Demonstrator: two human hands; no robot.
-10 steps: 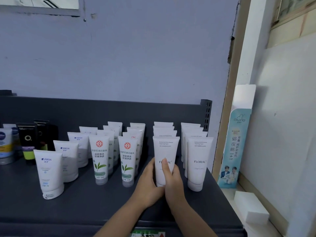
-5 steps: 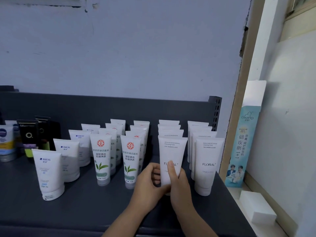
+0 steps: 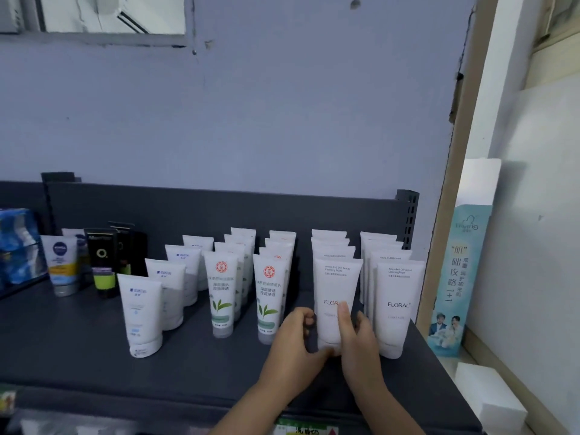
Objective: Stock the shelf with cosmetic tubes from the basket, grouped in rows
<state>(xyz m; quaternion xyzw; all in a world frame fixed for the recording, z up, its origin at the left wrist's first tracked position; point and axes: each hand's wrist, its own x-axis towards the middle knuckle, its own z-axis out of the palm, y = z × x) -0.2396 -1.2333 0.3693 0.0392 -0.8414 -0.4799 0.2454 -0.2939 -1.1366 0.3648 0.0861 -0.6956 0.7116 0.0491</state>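
Note:
White cosmetic tubes stand cap-down in rows on the dark shelf. The front FLORAL tube of the second row from the right stands upright between my hands. My right hand grips its lower right side, with the forefinger lying up its front. My left hand curls against its lower left side near the cap. Another FLORAL row stands to the right. Two green-leaf tube rows and a blue-print tube row stand to the left. No basket is in view.
Black tubes and a Nivea tube stand at the far left beside a blue pack. The shelf's back panel rises behind the rows. A teal carton and a white block lie past the shelf's right end.
My left hand's fingers have curled in from a flat hold to the tube's lower left side. The tube stays upright in place. The camera view has shifted slightly.

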